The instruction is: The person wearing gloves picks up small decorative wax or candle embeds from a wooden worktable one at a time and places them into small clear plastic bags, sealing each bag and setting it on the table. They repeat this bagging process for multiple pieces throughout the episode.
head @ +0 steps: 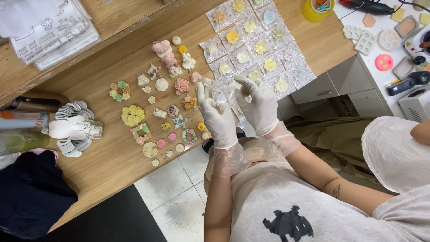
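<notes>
Clear plastic bag [227, 95], thin and crinkled, sits between both white-gloved hands above the wooden table's [103, 166] near edge. Left hand [218, 117] and right hand [258, 104] pinch its film with curled fingers, closed on it. Small pastel flower-shaped moulded pieces [132, 115] lie loose nearby, others sealed in glossy packets [257, 47].

A craft workshop: moulded flower ornaments [174, 85] cover a wooden worktable [103, 166], silicone moulds [365, 42] nearby.
</notes>
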